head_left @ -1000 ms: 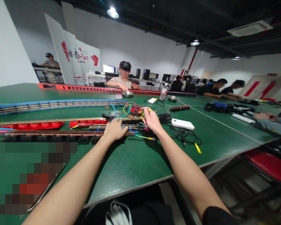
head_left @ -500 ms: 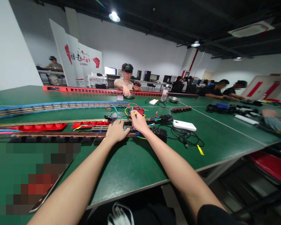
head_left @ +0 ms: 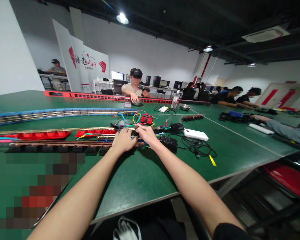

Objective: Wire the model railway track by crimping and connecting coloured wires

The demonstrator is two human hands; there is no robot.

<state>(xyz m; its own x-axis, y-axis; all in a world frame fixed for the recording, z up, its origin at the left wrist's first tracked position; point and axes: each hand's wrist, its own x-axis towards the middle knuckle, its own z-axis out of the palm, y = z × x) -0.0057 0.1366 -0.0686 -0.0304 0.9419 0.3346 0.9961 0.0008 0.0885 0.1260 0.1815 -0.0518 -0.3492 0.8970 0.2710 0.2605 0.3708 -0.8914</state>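
L hand palm-down over blue-based rail strip; R hand just beside, fingertips at strip's R end, grip unclear for both. Brown-railed strip w/ blk supports runs nearest tbl edge; red strip behind. Red block + coloured wires beyond hands. Blk adapter R of R hand, then wht power bank. Co-worker opp., hand at metal bowl.

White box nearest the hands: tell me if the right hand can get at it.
Probably yes: nothing covers the white box, and the black boxes between it and the right hand look low enough to reach over.
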